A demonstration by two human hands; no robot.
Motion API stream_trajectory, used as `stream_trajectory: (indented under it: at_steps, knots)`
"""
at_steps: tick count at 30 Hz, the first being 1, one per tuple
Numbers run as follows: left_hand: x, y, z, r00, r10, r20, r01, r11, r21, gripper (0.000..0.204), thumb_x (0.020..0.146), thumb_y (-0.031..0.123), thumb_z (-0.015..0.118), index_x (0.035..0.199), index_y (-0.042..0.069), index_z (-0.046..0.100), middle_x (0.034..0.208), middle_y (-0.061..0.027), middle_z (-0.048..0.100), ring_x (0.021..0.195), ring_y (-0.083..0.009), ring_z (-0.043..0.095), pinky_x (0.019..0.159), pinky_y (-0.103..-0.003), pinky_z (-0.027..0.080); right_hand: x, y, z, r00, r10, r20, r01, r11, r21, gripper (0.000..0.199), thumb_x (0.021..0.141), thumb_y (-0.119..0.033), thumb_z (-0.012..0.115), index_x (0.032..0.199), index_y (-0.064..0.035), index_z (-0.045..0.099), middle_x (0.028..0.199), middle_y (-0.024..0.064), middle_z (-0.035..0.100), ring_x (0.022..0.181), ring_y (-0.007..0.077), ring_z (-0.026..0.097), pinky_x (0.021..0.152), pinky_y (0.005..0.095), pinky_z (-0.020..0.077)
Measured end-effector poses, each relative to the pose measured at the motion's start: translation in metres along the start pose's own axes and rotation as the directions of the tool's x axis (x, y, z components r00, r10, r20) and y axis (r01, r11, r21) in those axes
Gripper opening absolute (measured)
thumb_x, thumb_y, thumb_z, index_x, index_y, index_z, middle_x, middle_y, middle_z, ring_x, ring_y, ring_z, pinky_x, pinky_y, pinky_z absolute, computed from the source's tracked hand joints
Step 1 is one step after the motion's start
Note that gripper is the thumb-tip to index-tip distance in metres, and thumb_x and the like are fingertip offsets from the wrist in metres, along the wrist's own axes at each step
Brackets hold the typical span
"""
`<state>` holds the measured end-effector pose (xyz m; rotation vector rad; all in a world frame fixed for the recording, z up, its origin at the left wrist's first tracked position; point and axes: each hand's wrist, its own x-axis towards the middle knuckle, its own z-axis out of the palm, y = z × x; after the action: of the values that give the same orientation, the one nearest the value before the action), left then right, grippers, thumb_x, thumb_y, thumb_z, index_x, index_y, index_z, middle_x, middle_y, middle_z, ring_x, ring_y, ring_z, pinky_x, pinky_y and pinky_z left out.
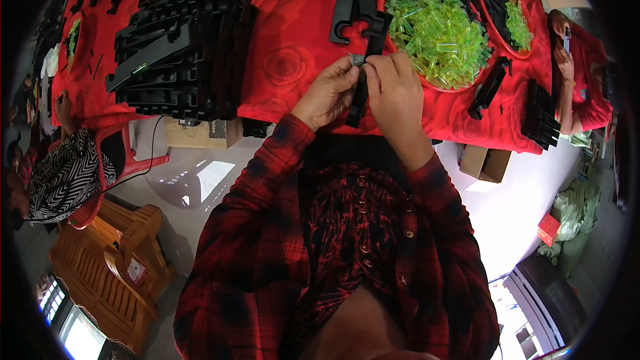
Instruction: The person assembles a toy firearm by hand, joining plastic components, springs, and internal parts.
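My left hand [329,95] and my right hand [396,92] meet at the table's near edge, fingers closed around a long black plastic bar [377,35]. The bar slants from its notched far end down between my hands. At the left fingertips sits a small grey piece [358,59], too small to name. My right thumb and fingers pinch at the bar beside that piece; whatever lies between them is hidden. Just right of my right hand stands a red-rimmed basin [445,88] heaped with translucent yellow-green plastic pieces [437,33].
A tall stack of black plastic bars [180,60] is on the left of the red tablecloth [280,67]. More hooked black bars [347,0] lie at the far side. A second basin [483,1] and a loose black part [490,88] are right. Other people sit at both sides.
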<state>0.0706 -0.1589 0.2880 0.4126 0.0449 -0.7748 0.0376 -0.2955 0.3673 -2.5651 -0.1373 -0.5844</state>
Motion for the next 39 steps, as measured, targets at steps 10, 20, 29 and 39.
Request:
stream_trajectory:
  at_steps: [10, 20, 29, 39]
  knots:
    - [-0.001, 0.002, 0.003, 0.999, -0.025, -0.042, 0.025, 1.000, -0.012, 0.027, 0.102, 0.008, 0.049, 0.129, 0.003, 0.053, 0.118, -0.0047, 0.062, 0.109, -0.0132, 0.059, 0.097, -0.027, 0.048, -0.012, -0.002, 0.000, 0.997, 0.052, -0.055, -0.046, 0.993, 0.113, 0.031, 0.086, -0.009, 0.066, 0.115, -0.0001, 0.059, 0.100, 0.0158, 0.058, 0.089, 0.0343, 0.059, 0.074, 0.0410, 0.0492]
    - [-0.001, 0.005, 0.002, 0.999, -0.035, -0.012, 0.034, 0.996, -0.082, 0.033, 0.104, 0.012, 0.047, 0.136, 0.007, 0.049, 0.123, -0.0050, 0.060, 0.112, -0.0162, 0.060, 0.098, -0.032, 0.051, -0.016, -0.006, 0.023, 0.913, 0.398, 0.092, -0.408, 0.873, 0.266, 0.041, 0.083, -0.010, 0.065, 0.120, 0.0052, 0.052, 0.104, 0.0245, 0.058, 0.101, 0.0414, 0.055, 0.084, 0.0475, 0.0469]
    - [-0.001, 0.004, -0.001, 0.997, -0.068, -0.024, 0.065, 0.990, -0.122, 0.035, 0.105, 0.012, 0.044, 0.140, 0.012, 0.047, 0.125, -0.0023, 0.060, 0.114, -0.0154, 0.060, 0.097, -0.032, 0.052, -0.014, -0.003, 0.027, 0.909, 0.401, 0.110, -0.412, 0.836, 0.362, 0.020, 0.084, -0.010, 0.064, 0.097, 0.0028, 0.057, 0.095, 0.0243, 0.057, 0.087, 0.0422, 0.055, 0.073, 0.0487, 0.0463]
    - [0.001, 0.004, 0.000, 0.994, -0.095, -0.046, 0.094, 0.995, -0.033, 0.038, 0.104, 0.012, 0.047, 0.141, 0.011, 0.045, 0.123, -0.0014, 0.059, 0.112, -0.0141, 0.060, 0.096, -0.030, 0.052, -0.013, -0.004, 0.028, 0.908, 0.400, 0.125, -0.419, 0.876, 0.241, 0.019, 0.083, -0.010, 0.065, 0.089, 0.0033, 0.052, 0.092, 0.0241, 0.054, 0.085, 0.0434, 0.055, 0.070, 0.0510, 0.0437]
